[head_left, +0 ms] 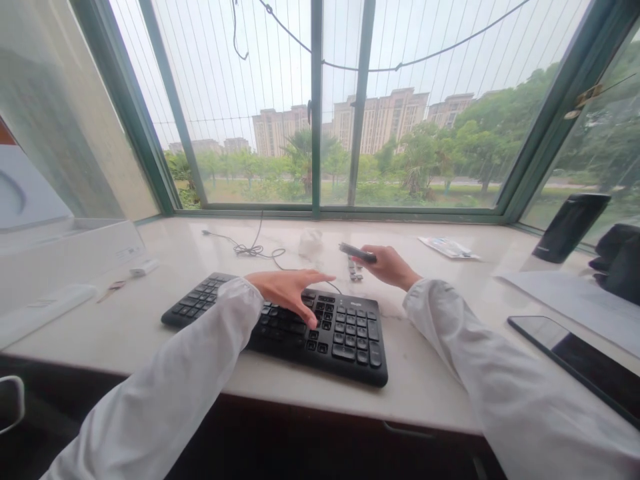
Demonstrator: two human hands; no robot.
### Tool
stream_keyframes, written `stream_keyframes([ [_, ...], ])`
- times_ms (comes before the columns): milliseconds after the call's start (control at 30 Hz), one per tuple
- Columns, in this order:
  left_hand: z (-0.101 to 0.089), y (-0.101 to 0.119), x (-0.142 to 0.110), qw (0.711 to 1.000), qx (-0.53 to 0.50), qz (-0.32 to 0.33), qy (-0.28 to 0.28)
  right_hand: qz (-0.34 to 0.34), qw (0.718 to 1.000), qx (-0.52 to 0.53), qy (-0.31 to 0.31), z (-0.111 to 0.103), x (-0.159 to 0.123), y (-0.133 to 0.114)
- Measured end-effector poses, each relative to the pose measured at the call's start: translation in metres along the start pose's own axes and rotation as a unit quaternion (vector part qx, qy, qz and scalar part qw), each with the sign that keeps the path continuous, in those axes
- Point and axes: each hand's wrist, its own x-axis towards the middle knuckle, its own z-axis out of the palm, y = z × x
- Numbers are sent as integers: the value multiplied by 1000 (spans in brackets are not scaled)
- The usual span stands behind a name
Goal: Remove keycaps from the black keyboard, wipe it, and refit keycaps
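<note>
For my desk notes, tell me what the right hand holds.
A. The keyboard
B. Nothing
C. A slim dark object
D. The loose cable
C. The right hand closes around a slim dark object, held beyond the far edge of the keyboard.

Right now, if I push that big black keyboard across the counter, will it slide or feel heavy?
The flat black plastic keyboard probably feels stiff and fairly light for its size, since it looks thin and hard. It may slide easily on the shiny white stone counter. Lying wide and flat, it seems unlikely to tip or roll.
</note>
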Motion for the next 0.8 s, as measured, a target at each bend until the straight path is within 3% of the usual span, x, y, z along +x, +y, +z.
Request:
stream_keyframes([
  [100, 9, 14, -14, 999, 5, -1, -34, 9, 999, -24, 35, -1, -1, -6],
  [200, 19, 27, -26, 998, 56, -34, -20, 13, 998, -16, 51, -1, -2, -18],
  [400, 21, 44, -33, 992, 104, -68, -18, 39, 986, 130, 96, -8, 4, -47],
  [567, 20, 44, -32, 990, 124, -65, -29, 37, 964, 246, 90, -6, 1, -60],
  [800, 22, 36, -24, 988, 155, -5, -3, 2, 954, 261, 147, -6, -6, -72],
])
